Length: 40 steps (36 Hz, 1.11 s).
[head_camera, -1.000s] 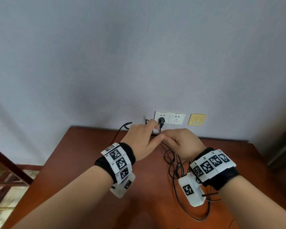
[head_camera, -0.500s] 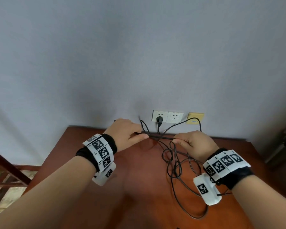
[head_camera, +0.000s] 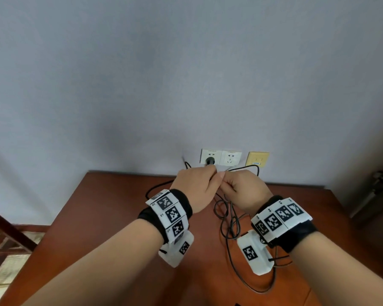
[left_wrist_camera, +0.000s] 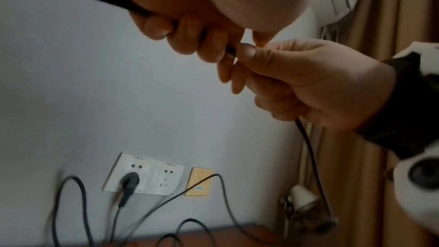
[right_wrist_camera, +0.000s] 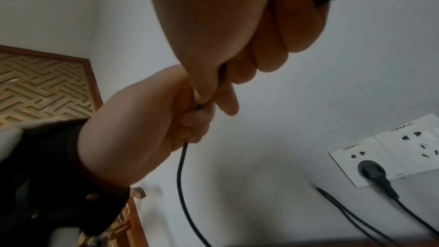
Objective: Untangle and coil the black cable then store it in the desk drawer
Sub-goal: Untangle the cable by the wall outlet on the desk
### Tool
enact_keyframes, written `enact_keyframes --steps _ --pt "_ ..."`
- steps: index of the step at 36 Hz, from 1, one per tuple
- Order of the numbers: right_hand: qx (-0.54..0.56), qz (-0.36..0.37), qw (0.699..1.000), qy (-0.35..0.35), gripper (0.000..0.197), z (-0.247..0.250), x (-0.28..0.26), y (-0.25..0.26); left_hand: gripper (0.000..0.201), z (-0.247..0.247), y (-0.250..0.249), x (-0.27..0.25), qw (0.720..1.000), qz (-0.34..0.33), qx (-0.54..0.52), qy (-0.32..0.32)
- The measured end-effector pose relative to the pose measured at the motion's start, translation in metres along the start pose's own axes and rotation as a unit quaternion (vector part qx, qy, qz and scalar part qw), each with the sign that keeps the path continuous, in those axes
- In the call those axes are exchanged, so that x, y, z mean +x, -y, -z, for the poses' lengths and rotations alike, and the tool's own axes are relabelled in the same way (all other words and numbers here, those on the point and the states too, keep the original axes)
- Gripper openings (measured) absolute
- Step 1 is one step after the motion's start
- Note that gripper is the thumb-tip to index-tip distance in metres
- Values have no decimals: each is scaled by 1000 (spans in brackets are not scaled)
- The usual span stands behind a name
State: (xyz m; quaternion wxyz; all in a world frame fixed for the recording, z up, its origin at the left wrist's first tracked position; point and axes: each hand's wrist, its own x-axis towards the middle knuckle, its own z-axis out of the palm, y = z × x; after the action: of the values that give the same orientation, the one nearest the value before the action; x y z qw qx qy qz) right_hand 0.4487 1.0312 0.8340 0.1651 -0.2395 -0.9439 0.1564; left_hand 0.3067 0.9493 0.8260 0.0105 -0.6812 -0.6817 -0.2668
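Black cable [head_camera: 227, 219] gripped by left hand [head_camera: 195, 188], right hand [head_camera: 243, 191], fingertips seemingly touching

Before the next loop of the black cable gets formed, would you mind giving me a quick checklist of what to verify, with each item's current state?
1. Left hand grips the black cable: ok.
2. Right hand pinches the cable: ok.
3. Hands close together, ready for a loop: ok.
4. Cable free of tangles: not ok; loose loops cross on the desk.
5. A black plug sits in the wall socket; whether it belongs to this cable: cannot tell.
6. Drawer open for storing: cannot tell; no drawer in view.
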Motion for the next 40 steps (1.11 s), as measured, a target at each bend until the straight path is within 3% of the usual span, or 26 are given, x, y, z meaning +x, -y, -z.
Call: enact_keyframes --steps 2,4,9,15,19,25,31,40 --pt "2 11 1000 9 31 2 -3 -2 43 3 5 -1 998 -48 35 -3" --pt "-9 29 999 11 40 4 -5 -7 44 6 13 -2 994 -89 63 5" --pt "-53 48 997 20 53 7 -14 -22 54 11 38 -8 987 -118 103 42" --pt "-55 19 998 34 48 10 -25 -37 55 23 59 -14 986 -100 122 51" --pt "-76 15 996 46 61 8 -30 -47 58 26 69 -18 984 -102 131 71" --pt "-75 7 997 15 55 10 -23 -36 63 22 72 -15 992 -37 107 49" --pt "-42 0 999 -3 36 -1 -16 -21 39 11 44 -10 996 -30 79 31" --pt "-27 18 999 -22 37 -9 -8 -10 35 0 14 -14 997 -64 34 -19"
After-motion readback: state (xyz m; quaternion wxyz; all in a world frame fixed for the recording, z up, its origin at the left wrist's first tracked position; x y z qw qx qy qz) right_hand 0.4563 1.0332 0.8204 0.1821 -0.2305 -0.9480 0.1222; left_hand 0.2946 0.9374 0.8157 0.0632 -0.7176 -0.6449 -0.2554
